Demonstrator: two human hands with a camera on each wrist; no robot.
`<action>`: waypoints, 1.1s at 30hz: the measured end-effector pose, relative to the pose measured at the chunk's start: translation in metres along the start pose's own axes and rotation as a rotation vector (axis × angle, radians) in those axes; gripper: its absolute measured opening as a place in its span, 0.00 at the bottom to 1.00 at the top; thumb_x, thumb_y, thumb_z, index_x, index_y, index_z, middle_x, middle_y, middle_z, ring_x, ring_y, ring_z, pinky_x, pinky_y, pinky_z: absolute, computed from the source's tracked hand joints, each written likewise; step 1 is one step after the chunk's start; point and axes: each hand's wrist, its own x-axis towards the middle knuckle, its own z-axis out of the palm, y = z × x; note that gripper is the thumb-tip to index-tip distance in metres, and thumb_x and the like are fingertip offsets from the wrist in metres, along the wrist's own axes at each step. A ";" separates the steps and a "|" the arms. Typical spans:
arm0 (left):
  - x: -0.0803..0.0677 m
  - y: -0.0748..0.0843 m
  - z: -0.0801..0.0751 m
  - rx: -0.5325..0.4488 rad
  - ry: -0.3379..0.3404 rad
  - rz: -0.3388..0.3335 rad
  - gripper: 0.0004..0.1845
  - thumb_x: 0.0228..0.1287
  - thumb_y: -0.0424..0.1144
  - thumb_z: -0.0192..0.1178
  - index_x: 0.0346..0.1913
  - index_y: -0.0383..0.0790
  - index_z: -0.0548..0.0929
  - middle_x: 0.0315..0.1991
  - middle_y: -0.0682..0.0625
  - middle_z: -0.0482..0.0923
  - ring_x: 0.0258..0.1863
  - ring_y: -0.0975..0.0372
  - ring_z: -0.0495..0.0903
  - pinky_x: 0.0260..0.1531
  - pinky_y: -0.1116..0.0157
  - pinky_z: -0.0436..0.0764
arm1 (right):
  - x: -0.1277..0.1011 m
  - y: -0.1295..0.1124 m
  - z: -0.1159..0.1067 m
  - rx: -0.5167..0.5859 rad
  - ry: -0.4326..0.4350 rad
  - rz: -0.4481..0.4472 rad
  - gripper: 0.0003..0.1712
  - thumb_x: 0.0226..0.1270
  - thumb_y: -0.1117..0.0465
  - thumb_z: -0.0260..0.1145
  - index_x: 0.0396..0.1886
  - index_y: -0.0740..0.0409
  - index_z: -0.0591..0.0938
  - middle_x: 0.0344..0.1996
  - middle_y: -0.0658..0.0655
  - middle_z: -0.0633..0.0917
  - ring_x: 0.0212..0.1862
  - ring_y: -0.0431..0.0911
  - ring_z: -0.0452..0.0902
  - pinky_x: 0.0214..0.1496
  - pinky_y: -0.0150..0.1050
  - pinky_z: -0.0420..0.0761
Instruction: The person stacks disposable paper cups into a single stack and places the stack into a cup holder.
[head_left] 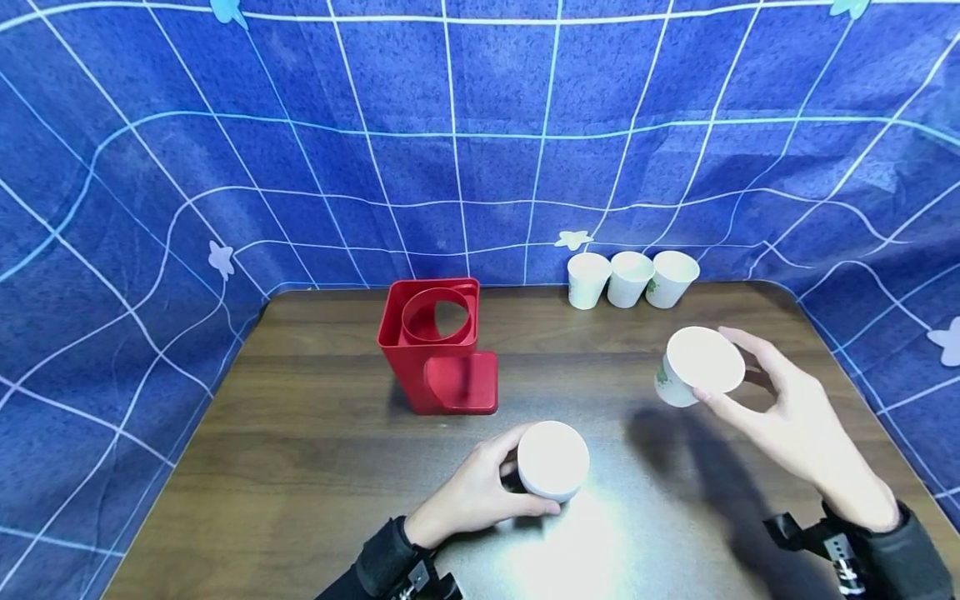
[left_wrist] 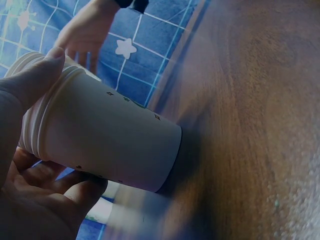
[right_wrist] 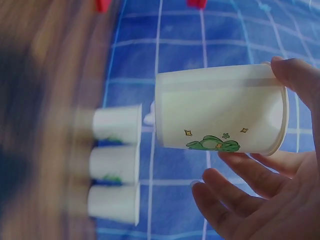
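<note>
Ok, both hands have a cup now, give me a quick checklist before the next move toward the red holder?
1. Left hand grips its cup, cup standing on the table: ok.
2. Right hand holds the lifted cup clear of the table: ok.
3. Red holder upright, its top ring open: ok.
4. Path from either cup to the holder free of other things: ok.
5. Three spare cups standing in a row at the back edge, out of the way: ok.
6. Whether either held cup is a single cup or a stack: cannot tell.
</note>
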 end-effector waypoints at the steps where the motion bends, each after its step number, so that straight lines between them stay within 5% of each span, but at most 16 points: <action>1: 0.000 0.000 0.000 -0.003 0.000 -0.010 0.43 0.52 0.38 0.81 0.71 0.54 0.73 0.66 0.54 0.78 0.63 0.62 0.79 0.63 0.68 0.79 | 0.001 -0.004 0.002 0.005 -0.009 -0.030 0.45 0.52 0.70 0.81 0.71 0.49 0.76 0.58 0.28 0.78 0.50 0.19 0.76 0.52 0.12 0.72; 11: 0.000 -0.002 -0.001 0.020 0.011 0.021 0.43 0.52 0.40 0.81 0.71 0.51 0.73 0.65 0.52 0.78 0.62 0.62 0.79 0.62 0.69 0.79 | 0.011 -0.041 0.027 0.027 -0.110 -0.214 0.51 0.43 0.69 0.85 0.71 0.52 0.76 0.55 0.53 0.85 0.55 0.26 0.76 0.58 0.16 0.72; 21: 0.000 -0.001 -0.001 0.010 0.007 0.005 0.43 0.51 0.37 0.82 0.70 0.53 0.74 0.63 0.54 0.79 0.61 0.61 0.79 0.63 0.68 0.79 | 0.018 -0.074 0.047 0.081 -0.238 -0.332 0.52 0.43 0.63 0.86 0.72 0.54 0.74 0.62 0.51 0.83 0.58 0.33 0.79 0.59 0.21 0.76; 33: 0.000 -0.002 -0.002 0.123 -0.005 0.084 0.42 0.52 0.40 0.81 0.69 0.52 0.72 0.58 0.55 0.82 0.57 0.65 0.82 0.60 0.64 0.83 | 0.013 -0.098 0.055 0.160 -0.356 -0.393 0.48 0.50 0.55 0.85 0.72 0.51 0.74 0.64 0.49 0.82 0.64 0.40 0.78 0.66 0.27 0.74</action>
